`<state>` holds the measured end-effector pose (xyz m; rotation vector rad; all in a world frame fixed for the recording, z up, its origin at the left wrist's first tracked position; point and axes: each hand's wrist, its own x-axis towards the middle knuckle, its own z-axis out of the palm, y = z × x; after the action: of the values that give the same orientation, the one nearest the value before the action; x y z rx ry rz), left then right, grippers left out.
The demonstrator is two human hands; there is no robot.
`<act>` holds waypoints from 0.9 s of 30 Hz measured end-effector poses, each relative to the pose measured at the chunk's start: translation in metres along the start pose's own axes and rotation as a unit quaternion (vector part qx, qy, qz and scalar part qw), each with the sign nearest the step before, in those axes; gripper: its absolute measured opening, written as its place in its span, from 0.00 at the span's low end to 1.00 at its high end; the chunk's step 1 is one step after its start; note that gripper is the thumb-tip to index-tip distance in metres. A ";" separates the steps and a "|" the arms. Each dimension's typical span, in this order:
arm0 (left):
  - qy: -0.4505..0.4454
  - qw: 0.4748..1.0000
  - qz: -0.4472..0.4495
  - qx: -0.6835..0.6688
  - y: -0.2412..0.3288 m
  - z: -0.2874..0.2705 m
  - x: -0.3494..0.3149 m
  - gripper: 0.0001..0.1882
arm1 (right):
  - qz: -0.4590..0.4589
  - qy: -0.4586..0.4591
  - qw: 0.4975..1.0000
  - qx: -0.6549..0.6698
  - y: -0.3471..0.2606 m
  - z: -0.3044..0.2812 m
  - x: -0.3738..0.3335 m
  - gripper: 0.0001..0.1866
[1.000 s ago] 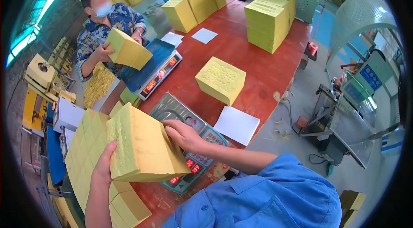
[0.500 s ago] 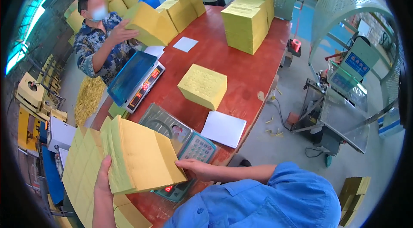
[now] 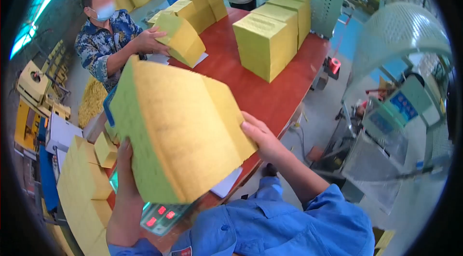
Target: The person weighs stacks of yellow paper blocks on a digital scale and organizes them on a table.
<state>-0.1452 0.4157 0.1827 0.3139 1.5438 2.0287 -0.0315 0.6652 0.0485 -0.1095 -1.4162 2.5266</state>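
Observation:
A thick stack of yellow paper sheets is raised in front of me above the table, tilted. My left hand is closed on its left side, where the sheet edges look greenish. At the right edge my right hand grips the stack, thumb on top. Below it shows the lit red display of a digital scale, the rest of which is mostly hidden. A white sheet pile peeks out under the stack's lower right corner.
Across the red table, a masked co-worker holds another yellow paper stack. Tall yellow stacks stand at the far right end, others further left. More stacked paper lies at my left. A machine with a mesh guard stands right.
Both my hands have lifted the yellow stack up and forward off the scale area. The co-worker's stack has moved right and down over the table. The view has shifted slightly.

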 end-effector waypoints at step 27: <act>-0.023 0.975 -0.211 0.070 -0.101 0.158 0.287 0.37 | 0.099 0.219 0.966 0.094 0.006 -0.213 0.101 0.24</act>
<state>-0.2694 0.7223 0.0936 0.0728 1.5720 1.5795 -0.0917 0.8639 -0.0631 -0.7574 -1.0302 2.5574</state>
